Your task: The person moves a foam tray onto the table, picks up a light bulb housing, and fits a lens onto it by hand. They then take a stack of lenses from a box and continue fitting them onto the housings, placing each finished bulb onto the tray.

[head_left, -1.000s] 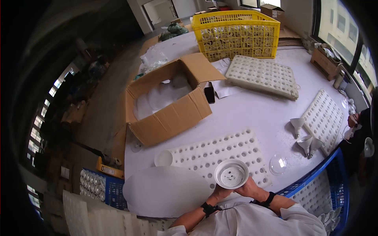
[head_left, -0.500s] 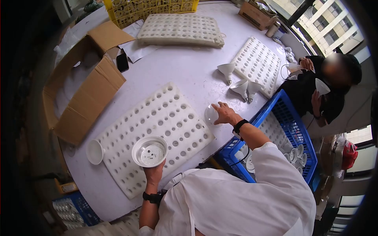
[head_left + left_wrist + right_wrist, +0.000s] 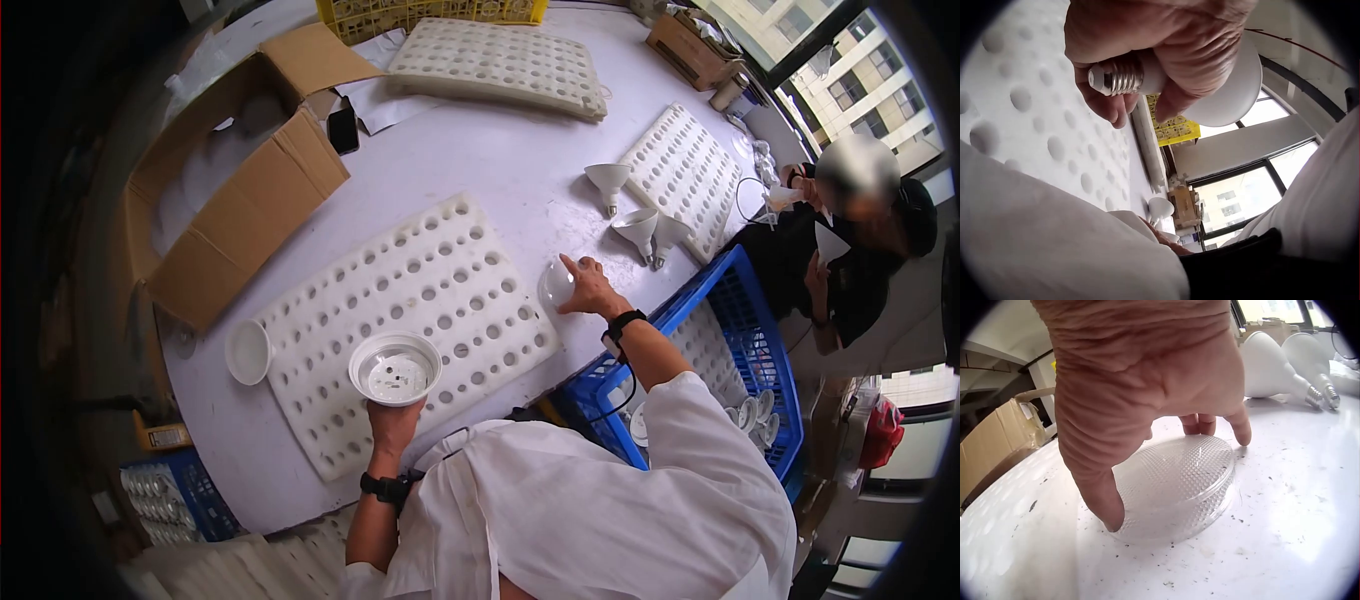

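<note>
In the head view my left hand (image 3: 394, 422) holds a white lamp housing (image 3: 395, 368), its open mouth facing up, over the white foam tray (image 3: 430, 290). The left wrist view shows the fingers of that hand (image 3: 1160, 50) curled round the housing's neck, beside its metal screw base (image 3: 1116, 80). My right hand (image 3: 593, 290) is over a clear round lens cover (image 3: 556, 284) on the table. Up close, the right hand (image 3: 1147, 394) spans the textured cover (image 3: 1175, 487), thumb and fingers around its rim.
A white cup-shaped part (image 3: 248, 352) stands at the tray's left edge. Several lamp housings (image 3: 607, 180) lie beyond my right hand. A cardboard box (image 3: 250, 210) is at left, a blue crate (image 3: 745, 320) at right. Another person (image 3: 850, 270) sits at right, holding a white housing.
My hands have parted: the right hand has left the housing and reached right to the clear cover. The left hand still holds the housing. The head view has turned rightward.
</note>
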`<action>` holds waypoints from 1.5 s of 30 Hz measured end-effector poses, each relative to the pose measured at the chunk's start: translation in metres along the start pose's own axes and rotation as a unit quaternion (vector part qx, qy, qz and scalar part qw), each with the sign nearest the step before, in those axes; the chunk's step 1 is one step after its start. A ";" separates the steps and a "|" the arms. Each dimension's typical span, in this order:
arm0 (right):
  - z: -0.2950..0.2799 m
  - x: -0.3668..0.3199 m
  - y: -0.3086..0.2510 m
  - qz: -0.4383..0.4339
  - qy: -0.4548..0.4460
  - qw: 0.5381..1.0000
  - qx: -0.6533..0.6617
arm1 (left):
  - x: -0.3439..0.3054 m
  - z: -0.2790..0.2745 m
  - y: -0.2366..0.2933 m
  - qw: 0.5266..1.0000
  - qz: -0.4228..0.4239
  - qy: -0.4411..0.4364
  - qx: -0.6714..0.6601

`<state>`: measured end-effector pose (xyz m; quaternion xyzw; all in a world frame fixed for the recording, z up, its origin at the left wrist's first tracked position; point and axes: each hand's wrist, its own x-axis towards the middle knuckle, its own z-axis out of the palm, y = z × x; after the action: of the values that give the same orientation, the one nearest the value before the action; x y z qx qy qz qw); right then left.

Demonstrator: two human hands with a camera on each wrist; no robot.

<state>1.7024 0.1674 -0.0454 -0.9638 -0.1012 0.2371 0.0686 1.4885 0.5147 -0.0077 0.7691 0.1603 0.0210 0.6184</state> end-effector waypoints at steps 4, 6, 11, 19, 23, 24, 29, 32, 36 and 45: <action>-0.026 -0.014 -0.019 -0.043 0.096 0.977 0.188 | 0.003 0.001 0.001 0.993 0.077 0.014 0.085; -0.043 -0.038 -0.057 -0.151 0.045 0.931 0.330 | 0.007 0.004 0.018 0.990 0.029 -0.020 0.135; -0.053 -0.080 -0.130 -0.322 -0.074 0.850 0.411 | 0.018 0.016 0.038 0.975 0.068 -0.067 0.202; -0.044 -0.087 -0.158 -0.417 -0.129 0.823 0.363 | 0.018 0.013 0.038 0.966 0.092 -0.089 0.225; -0.036 -0.089 -0.161 -0.418 -0.130 0.809 0.393 | 0.016 0.011 0.038 0.964 0.083 -0.097 0.234; -0.035 -0.089 -0.162 -0.407 -0.131 0.805 0.412 | 0.016 0.012 0.036 0.963 0.080 -0.100 0.236; -0.032 -0.089 -0.164 -0.388 -0.152 0.805 0.422 | 0.018 0.010 0.031 0.964 0.089 -0.094 0.233; -0.026 -0.090 -0.166 -0.397 -0.144 0.814 0.398 | 0.020 0.010 0.039 0.965 0.062 -0.102 0.234; -0.016 -0.096 -0.174 -0.380 -0.105 0.832 0.390 | 0.028 0.012 0.039 0.976 -0.003 -0.129 0.177; -0.004 -0.091 -0.176 -0.399 -0.046 0.821 0.406 | 0.036 -0.003 0.065 0.968 0.071 -0.233 0.053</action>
<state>1.5971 0.3175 0.0305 -0.7116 -0.3745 0.2531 0.5379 1.5357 0.5156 0.0493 0.7936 -0.0422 -0.1240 0.5942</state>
